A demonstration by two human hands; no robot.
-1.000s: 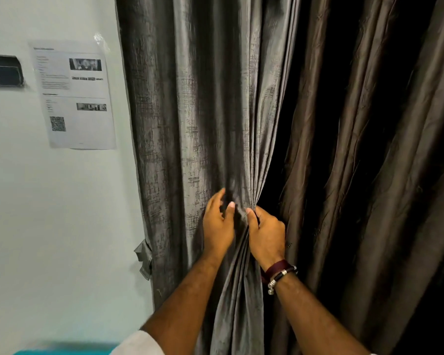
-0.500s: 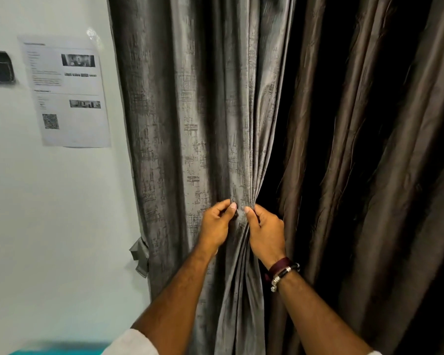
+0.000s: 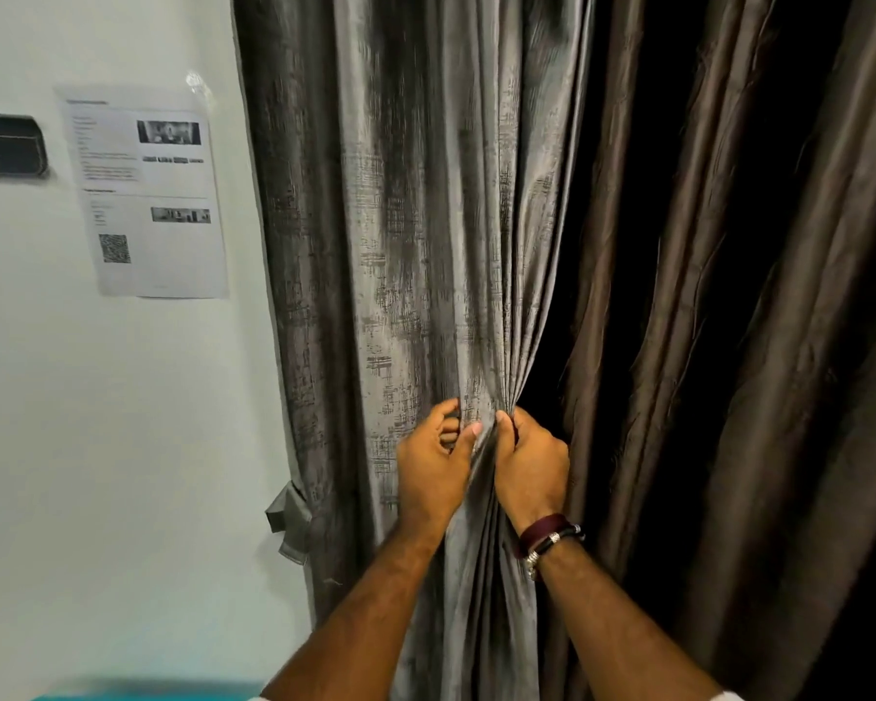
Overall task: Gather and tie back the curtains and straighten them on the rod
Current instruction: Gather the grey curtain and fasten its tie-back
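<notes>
Gathering under way: left hand (image 3: pixel 433 473) and right hand (image 3: pixel 529 470) side by side, both gripping pleats at inner edge of grey textured curtain (image 3: pixel 400 245). Grey fabric tie-back (image 3: pixel 289 523) hangs loose beside wall, untied. Rod out of view.

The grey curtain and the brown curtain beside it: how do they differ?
The grey curtain has a silvery sheen with a crosshatch print; the brown curtain is darker and plain, with fine creases. The grey curtain is gripped and bunched by the left hand and the right hand; the brown curtain hangs untouched. The grey one hangs next to the wall, the brown farther right. Both fall in long folds.
</notes>
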